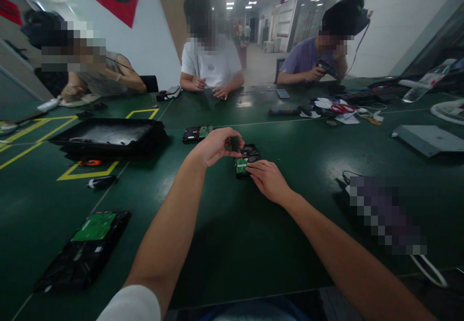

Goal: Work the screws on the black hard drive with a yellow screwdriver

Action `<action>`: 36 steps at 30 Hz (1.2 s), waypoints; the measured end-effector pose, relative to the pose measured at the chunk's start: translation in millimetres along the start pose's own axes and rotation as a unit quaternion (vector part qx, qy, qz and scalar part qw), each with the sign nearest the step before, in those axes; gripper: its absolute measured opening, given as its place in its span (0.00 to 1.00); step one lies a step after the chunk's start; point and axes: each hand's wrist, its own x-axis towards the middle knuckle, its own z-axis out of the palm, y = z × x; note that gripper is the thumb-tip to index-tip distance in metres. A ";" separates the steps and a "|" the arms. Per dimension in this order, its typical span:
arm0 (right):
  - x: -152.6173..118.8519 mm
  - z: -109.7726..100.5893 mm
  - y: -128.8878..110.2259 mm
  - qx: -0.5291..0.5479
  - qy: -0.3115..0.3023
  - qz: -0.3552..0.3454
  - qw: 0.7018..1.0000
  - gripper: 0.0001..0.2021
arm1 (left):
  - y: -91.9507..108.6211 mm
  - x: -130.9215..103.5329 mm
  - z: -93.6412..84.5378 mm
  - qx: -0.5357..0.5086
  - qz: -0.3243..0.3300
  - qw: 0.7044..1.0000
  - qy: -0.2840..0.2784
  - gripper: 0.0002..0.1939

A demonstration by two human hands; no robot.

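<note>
"Dead centre on the green surface (pixel 232 243), it's the hard drive (pixel 253 152), tilted towards twelve o'clock, both hands on the job!"

"And the fingers?"

"Left hand (pixel 214 148) comes in from ten o'clock, fingers curled almost closed around a small dark piece (pixel 235 143), too blurred to name. Right hand (pixel 271 182) is at five, fingers nearly straight, tips at the drive's green board (pixel 240 165). Whether they grip, I can't tell!"

"Containers, quickly!"

"Big one at nine o'clock: an open black tray (pixel 159 136), its floor catching the light; small contents too blurred to call. An orange item (pixel 90 162) sits by its near edge."

"Over at two?"

"A clear bottle (pixel 429 81), leaning, its contents impossible to read. And a flat grey box (pixel 431 139) at three!"

"More drives?"

"A second drive (pixel 191 135) at ten, a third drive (pixel 78 260) at eight, its green board facing up!"
</note>
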 end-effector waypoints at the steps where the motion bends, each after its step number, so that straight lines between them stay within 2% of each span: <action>1: -0.1 0.1 0.2 0.000 -0.001 0.001 1.000 0.16 | 0.2 0.1 -1.1 0.011 0.007 1.000 0.004 0.10; 4: 0.0 0.6 0.9 0.002 0.002 0.002 1.000 0.16 | 1.7 -0.7 -3.5 0.046 0.020 0.998 0.023 0.11; 7: 0.2 1.3 1.5 0.007 0.003 0.001 1.000 0.16 | 3.2 -2.4 -3.5 0.060 0.013 0.998 0.014 0.13; 16: 1.7 2.4 6.2 0.012 0.002 -0.011 1.000 0.16 | 1.4 -1.3 0.5 -0.002 0.001 1.000 -0.004 0.10; 26: 2.1 4.3 9.4 -0.009 -0.005 -0.004 1.000 0.19 | 2.6 -3.1 -3.3 0.049 0.030 0.998 0.012 0.11; 30: 2.8 4.0 13.6 -0.002 0.001 -0.010 1.000 0.19 | 3.3 -3.6 -1.1 0.028 0.014 0.999 -0.004 0.13; 36: 3.6 3.3 11.7 0.017 0.014 -0.016 1.000 0.16 | 2.4 -0.4 -0.7 0.010 0.009 1.000 -0.007 0.10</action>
